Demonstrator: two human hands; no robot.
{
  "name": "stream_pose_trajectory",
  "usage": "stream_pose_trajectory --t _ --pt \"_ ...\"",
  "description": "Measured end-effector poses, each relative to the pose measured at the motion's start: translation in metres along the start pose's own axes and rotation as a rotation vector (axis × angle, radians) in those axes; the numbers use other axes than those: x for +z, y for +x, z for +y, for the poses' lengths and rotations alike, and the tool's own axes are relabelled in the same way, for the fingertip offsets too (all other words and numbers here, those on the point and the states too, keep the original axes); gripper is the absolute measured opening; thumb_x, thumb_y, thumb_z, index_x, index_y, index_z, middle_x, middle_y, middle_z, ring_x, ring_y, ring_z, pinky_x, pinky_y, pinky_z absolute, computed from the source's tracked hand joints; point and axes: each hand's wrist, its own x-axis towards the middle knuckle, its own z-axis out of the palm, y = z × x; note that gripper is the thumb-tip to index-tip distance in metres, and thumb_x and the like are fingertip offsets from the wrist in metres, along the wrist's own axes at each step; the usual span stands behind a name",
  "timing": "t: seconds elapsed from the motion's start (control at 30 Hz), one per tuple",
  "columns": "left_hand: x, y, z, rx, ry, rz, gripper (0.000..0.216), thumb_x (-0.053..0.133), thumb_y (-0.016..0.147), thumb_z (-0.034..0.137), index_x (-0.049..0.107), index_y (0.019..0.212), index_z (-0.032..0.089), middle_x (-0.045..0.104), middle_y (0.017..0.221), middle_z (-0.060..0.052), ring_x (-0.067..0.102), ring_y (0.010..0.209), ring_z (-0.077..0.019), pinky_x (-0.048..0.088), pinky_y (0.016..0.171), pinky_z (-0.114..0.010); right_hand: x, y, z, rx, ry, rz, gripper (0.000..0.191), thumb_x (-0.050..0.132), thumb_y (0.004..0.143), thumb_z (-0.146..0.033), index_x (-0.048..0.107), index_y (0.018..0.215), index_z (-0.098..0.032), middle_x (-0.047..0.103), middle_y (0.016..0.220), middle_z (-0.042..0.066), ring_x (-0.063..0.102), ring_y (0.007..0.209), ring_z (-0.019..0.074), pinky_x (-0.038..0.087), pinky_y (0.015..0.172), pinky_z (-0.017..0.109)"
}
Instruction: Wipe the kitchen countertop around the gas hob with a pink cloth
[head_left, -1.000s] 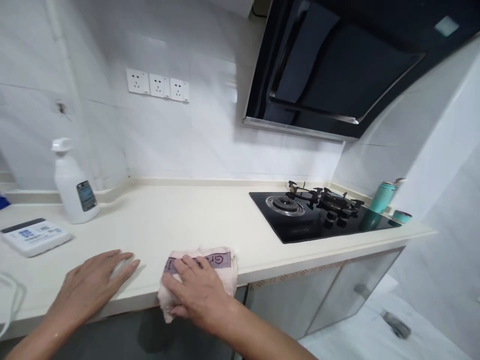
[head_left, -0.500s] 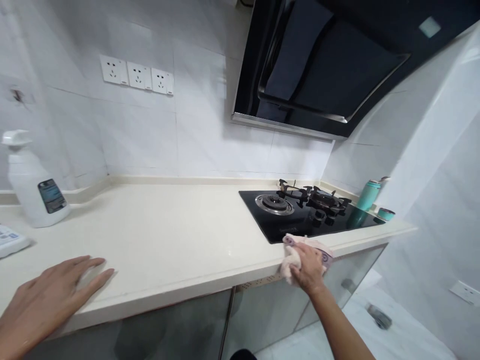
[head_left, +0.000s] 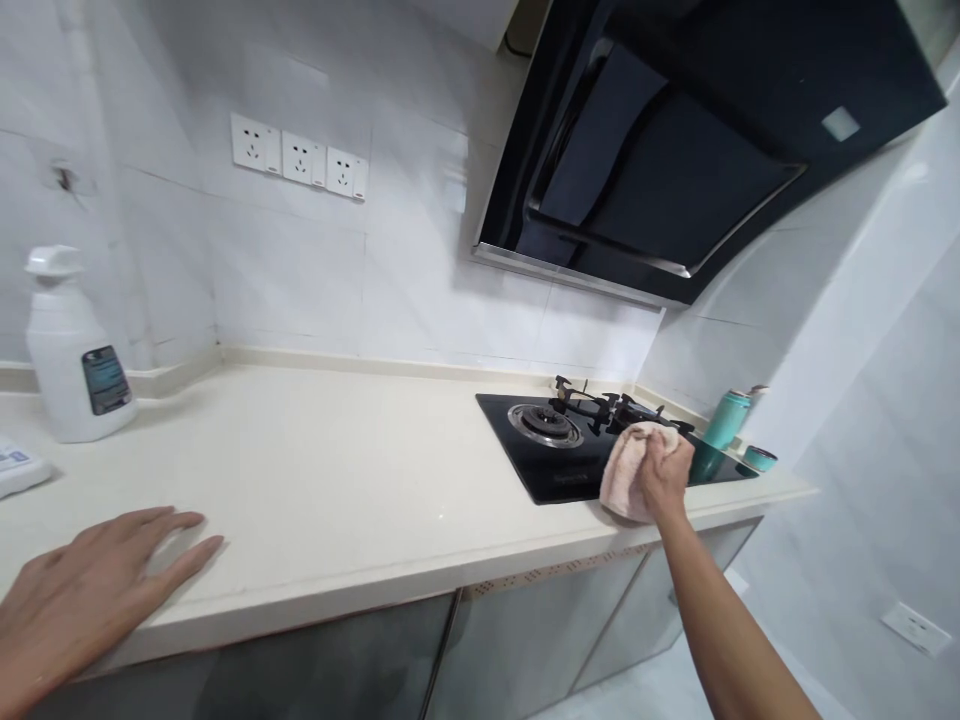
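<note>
My right hand (head_left: pixel 666 474) grips a pale pink cloth (head_left: pixel 628 474), which hangs in folds over the front part of the black gas hob (head_left: pixel 559 478). The cloth's lower end reaches the hob's front edge, and it hides the hob's knobs. My left hand (head_left: pixel 112 575) lies flat on the cream countertop (head_left: pixel 322 470) near its front left edge, fingers stretched out and holding nothing. On the hob, the left burner (head_left: pixel 545 424) has no pan support on it; black pan supports (head_left: pixel 589 403) stand behind and to its right.
A white spray bottle (head_left: pixel 71 370) stands at the left, with a white package (head_left: pixel 21 470) before it. Right of the hob are a turquoise bottle (head_left: pixel 726 420) and a small turquoise bowl (head_left: pixel 760 458). A black range hood (head_left: pixel 660 170) overhangs the hob. Sockets (head_left: pixel 300 158) line the wall.
My right hand has lifted the cloth from the counter's front edge and moved it up and right over the hob. My left hand stays in place. The view has shifted slightly.
</note>
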Motion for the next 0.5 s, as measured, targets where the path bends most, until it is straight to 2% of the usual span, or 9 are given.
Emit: stream_pose_trajectory --t 0.17,0.27,0.37,0.5 --pt "-0.009 -0.001 0.014 -0.074 0.03 0.005 0.063 0.033 0.094 0.064 0.075 0.13 0.032 0.072 0.143 -0.002 0.061 0.135 -0.032 0.043 0.111 -0.048 0.04 -0.023 -0.015 -0.076 -0.177 -0.36 0.071 0.048 0.094 -0.07 0.063 0.143 -0.021 0.06 0.148 0.021 0.05 0.14 0.0438 0.024 0.12 0.066" --pt "-0.009 0.0 0.018 -0.105 0.058 0.0 0.063 0.034 0.095 0.066 0.074 0.13 0.033 0.071 0.143 -0.004 0.061 0.134 -0.0343 0.044 0.109 -0.052 0.047 -0.025 -0.022 -0.059 -0.277 -0.495 0.079 0.043 0.095 -0.074 0.057 0.153 -0.023 0.05 0.16 0.021 0.042 0.149 0.0462 0.02 0.121 0.069" --pt "-0.008 0.002 0.018 -0.115 0.093 -0.027 0.066 0.032 0.096 0.067 0.073 0.133 0.031 0.07 0.143 -0.008 0.062 0.132 -0.0358 0.044 0.105 -0.054 0.053 -0.023 -0.043 -0.05 -0.346 -0.567 0.092 0.034 0.095 -0.084 0.052 0.158 -0.02 0.039 0.168 0.024 0.033 0.154 0.049 0.017 0.122 0.07" --pt "-0.012 0.002 0.021 -0.091 0.125 -0.05 0.069 0.028 0.099 0.067 0.07 0.136 0.029 0.068 0.145 -0.009 0.061 0.132 -0.0345 0.044 0.105 -0.053 0.064 -0.042 -0.087 -0.202 -0.343 -0.654 0.094 0.044 0.095 -0.081 0.044 0.163 -0.016 0.032 0.171 0.023 0.026 0.158 0.0484 0.015 0.124 0.069"
